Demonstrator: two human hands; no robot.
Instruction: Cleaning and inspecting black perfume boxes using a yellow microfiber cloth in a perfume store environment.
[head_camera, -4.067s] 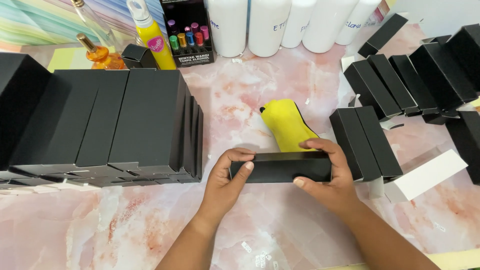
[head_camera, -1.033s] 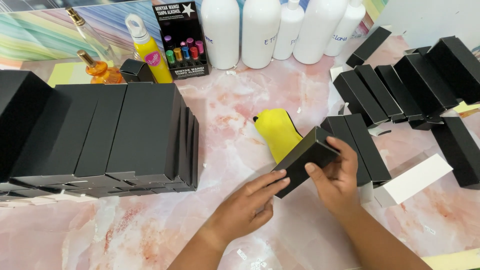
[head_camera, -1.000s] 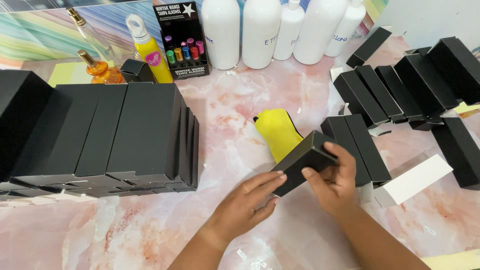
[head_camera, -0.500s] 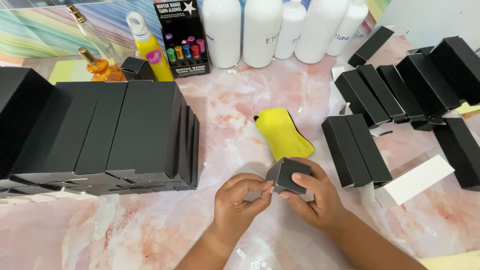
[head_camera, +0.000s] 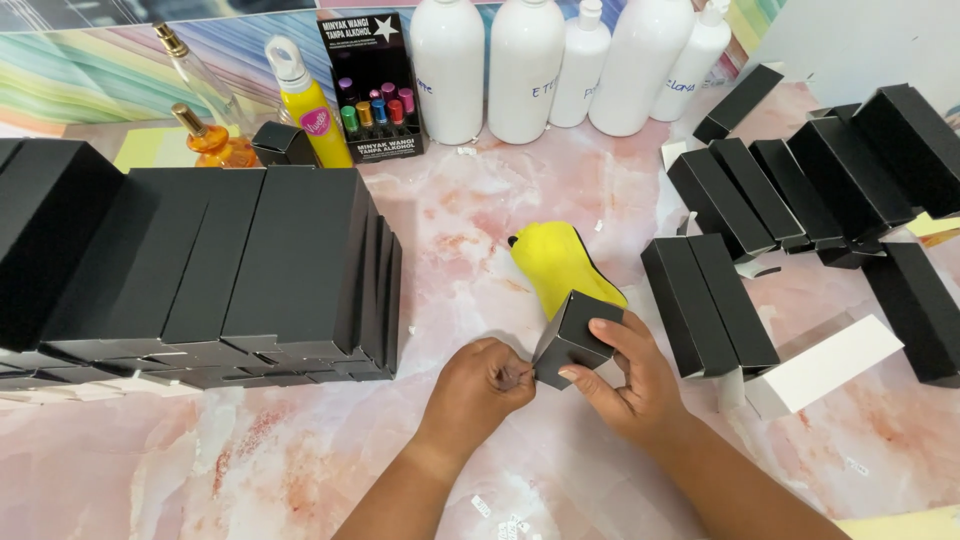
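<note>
Over pink marble tabletop (head_camera: 480, 215), right hand (head_camera: 630, 385) grips black box (head_camera: 572, 338); left hand (head_camera: 487, 378) pinches its edge.

The light is bright and even, seemingly from overhead, and colours come out clean. Shadows are soft and short: a faint one lies on the pink marbled tabletop (head_camera: 300, 460) under the hands, another along the right side of the stack of black boxes (head_camera: 250, 260). The white bottles (head_camera: 520, 70) carry mild sheen, no harsh glare. The black cardboard swallows detail, its edges hard to separate. Focus is sharp throughout, no motion blur. Lines bow slightly toward the frame's edges.
</note>
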